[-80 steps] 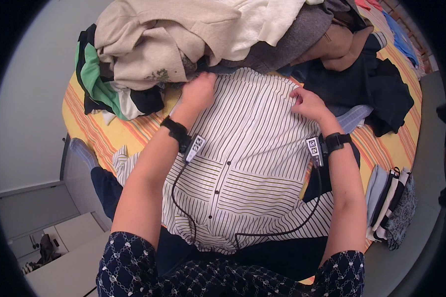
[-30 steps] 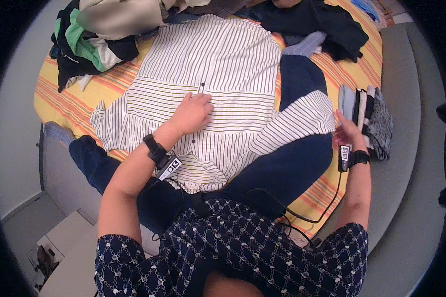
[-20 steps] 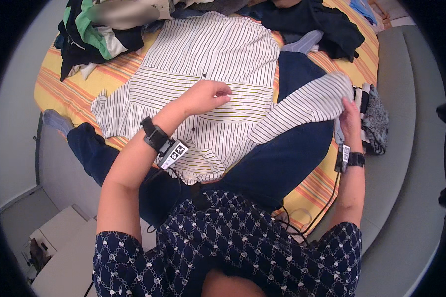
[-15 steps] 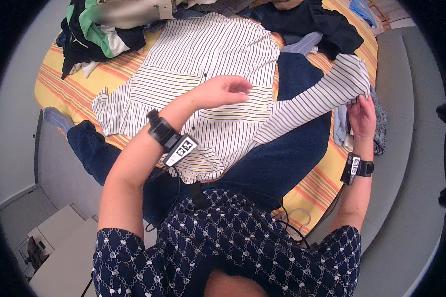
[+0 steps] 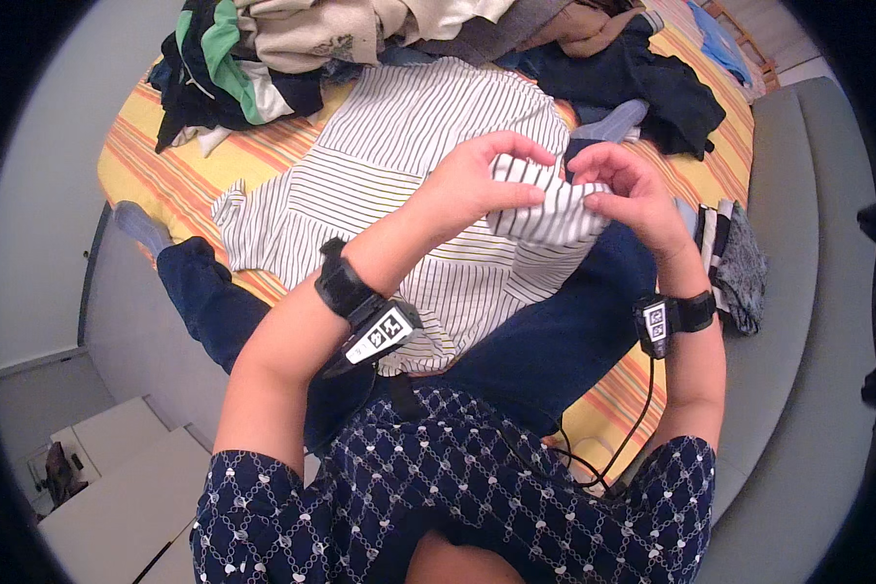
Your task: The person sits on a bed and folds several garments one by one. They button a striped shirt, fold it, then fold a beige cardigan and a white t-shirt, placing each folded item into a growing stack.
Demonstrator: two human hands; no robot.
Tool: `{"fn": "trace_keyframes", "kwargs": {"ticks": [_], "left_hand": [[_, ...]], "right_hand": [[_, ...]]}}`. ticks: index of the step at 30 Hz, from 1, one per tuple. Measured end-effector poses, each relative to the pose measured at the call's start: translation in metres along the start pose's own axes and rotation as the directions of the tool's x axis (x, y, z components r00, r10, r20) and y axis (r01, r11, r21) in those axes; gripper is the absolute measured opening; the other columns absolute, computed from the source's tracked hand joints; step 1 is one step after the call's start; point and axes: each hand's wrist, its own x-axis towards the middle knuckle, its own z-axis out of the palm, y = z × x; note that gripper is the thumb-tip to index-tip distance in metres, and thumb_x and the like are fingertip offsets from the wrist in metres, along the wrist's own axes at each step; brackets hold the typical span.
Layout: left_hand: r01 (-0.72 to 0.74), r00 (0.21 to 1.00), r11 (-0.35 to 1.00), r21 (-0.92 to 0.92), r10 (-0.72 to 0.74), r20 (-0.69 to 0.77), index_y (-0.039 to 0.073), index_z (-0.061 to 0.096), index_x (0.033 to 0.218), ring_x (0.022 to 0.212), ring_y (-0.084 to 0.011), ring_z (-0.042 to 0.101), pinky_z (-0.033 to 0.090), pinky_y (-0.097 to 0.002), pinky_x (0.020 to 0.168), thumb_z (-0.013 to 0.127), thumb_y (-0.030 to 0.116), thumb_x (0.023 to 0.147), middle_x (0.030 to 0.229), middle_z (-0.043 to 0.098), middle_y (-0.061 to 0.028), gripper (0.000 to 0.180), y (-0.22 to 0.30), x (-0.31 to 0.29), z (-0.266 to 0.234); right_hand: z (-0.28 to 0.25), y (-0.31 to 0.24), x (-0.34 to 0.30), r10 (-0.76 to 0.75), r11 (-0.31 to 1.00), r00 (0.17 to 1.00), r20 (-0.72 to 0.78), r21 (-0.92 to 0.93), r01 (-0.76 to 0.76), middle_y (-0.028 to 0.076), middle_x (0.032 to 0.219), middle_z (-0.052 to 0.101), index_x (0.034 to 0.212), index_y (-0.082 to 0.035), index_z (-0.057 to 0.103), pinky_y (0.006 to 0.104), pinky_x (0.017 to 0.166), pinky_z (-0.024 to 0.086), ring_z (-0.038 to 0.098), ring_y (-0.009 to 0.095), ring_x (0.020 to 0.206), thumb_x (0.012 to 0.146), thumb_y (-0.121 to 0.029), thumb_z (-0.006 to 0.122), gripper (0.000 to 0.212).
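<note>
A white shirt with dark stripes lies spread over the bed and across my legs in dark blue trousers. Its right-hand sleeve is lifted and folded inward, held up between my two hands. My left hand pinches the sleeve between thumb and fingers on one side. On the other side my right hand grips the sleeve's end, thumb below and fingers above. The shirt's other sleeve lies flat to the left.
Across the far side of the bed lies a heap of clothes, with dark garments at its right. Small folded clothes are stacked by my right knee. A grey padded bed edge curves along the right.
My right hand has brought the sleeve inward from the far right, folding it toward the shirt. My left hand has moved right and up and now grasps the sleeve too.
</note>
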Motion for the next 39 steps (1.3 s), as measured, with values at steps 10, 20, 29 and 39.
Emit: {"fn": "trace_keyframes", "kwargs": {"ticks": [10,20,29,39], "left_hand": [[0.409,0.905,0.899,0.158,-0.378,-0.195,0.003,0.064,0.092,0.076,-0.0079,0.059,0.044,-0.0203,0.065,0.060,0.023,0.087,0.086,0.064,-0.0029,0.021,0.008,-0.022,-0.060],[0.036,0.972,0.886,0.462,-0.138,0.189,0.001,0.056,0.116,0.120,-0.0214,0.044,0.030,-0.0341,0.104,0.077,0.022,0.069,0.124,0.052,-0.0110,0.056,-0.021,-0.018,-0.041],[0.083,0.979,0.899,0.429,-0.155,0.134,0.002,0.055,0.076,0.072,-0.0100,0.050,0.039,-0.0247,0.063,0.071,0.020,0.075,0.077,0.055,-0.0022,0.025,0.057,-0.087,-0.072],[0.169,0.977,0.985,-0.029,-0.163,0.139,-0.002,0.054,0.090,0.074,-0.0100,0.053,0.041,-0.0220,0.065,0.064,0.004,0.081,0.083,0.057,-0.0034,0.015,0.091,-0.147,-0.053]], "right_hand": [[0.013,0.023,0.026,-0.053,0.997,0.992,-0.118,0.047,0.059,-0.003,0.091,0.059,0.097,-0.003,0.059,0.0185,0.076,0.042,0.053,0.004,0.084,0.084,-0.003,0.057,0.013],[0.039,0.010,0.062,-0.044,0.997,0.981,0.190,0.063,0.033,-0.003,0.086,0.059,0.093,-0.003,0.061,0.0187,0.071,0.044,0.054,0.004,0.078,0.086,-0.007,0.058,0.009],[-0.030,0.066,0.078,0.078,0.992,0.962,-0.262,0.121,-0.048,0.002,0.089,0.063,0.102,-0.004,0.061,0.0242,0.073,0.049,0.059,0.009,0.082,0.085,-0.016,0.062,0.021],[-0.080,0.232,0.109,0.628,0.680,0.436,-0.645,0.183,-0.710,0.011,0.073,0.060,0.082,0.002,0.060,0.0342,0.051,0.048,0.057,0.022,0.055,0.077,-0.043,0.070,0.046]]}}
